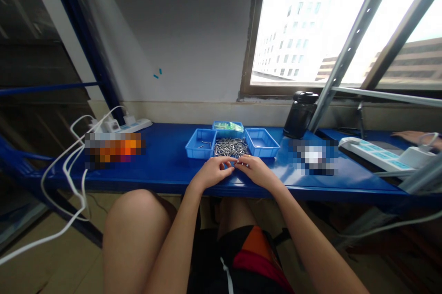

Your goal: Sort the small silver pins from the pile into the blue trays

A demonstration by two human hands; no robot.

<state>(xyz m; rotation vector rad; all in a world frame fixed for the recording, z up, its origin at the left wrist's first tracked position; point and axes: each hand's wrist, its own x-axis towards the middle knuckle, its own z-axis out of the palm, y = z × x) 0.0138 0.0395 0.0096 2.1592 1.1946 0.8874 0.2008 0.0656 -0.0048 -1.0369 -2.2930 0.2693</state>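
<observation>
My left hand (211, 172) and my right hand (256, 169) rest together on the blue shelf (165, 160), fingertips meeting just in front of a pile of small metal pins (230, 147). Both hands have fingers curled in a pinch; what they pinch is too small to make out. A blue tray (200, 144) left of the pile holds a few pins. Another blue tray (261, 142) stands right of the pile. Behind the pile sits a third blue tray with green packets (228, 127).
A black bottle (299, 114) stands at the back right by a metal rack post (345, 54). White power strips (375, 152) (129, 125) lie at both ends, with white cables (74, 170) hanging off the left. My knees are under the shelf.
</observation>
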